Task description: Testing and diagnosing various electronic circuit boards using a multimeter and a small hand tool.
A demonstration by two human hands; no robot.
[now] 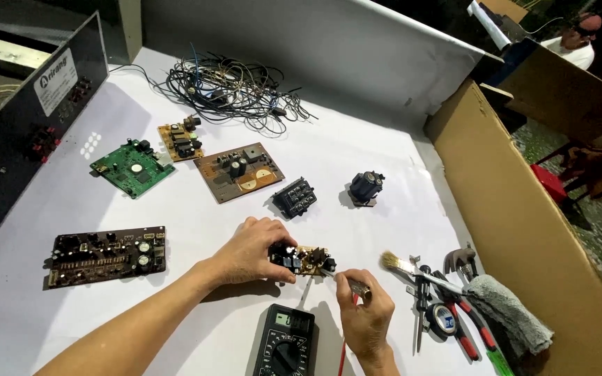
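Left hand (251, 249): fingers clasped around the near end of a small circuit board (302, 259), holding it just above the desk (357, 150) near the middle of its front edge.
Right hand (365, 317): fingers clenched on a slim metal-tipped tool (346, 281), its point resting on the board's right end.
Small circuit board: judged light and stiff, but fragile; the upright black components and soldered parts would bend or snap under pressure. Best taken by its bare edges, as the left hand does, not by the parts on top.
Multimeter (284, 341): dark case with dial, lying at the front edge, between the two forearms, close below the board.
Other boards: a long dark board (108, 255) toward the left edge; a green board (132, 168) and two brown boards (239, 171) farther back.
Loose parts: a black connector block (294, 197) and a dark round component (366, 187) mid-desk.
Wire tangle (228, 88): at the back edge.
Tools at right edge: a brush (412, 267), pliers with red handles (462, 306), a grey cloth (508, 313).
Cardboard wall (524, 209): bounds the right edge.
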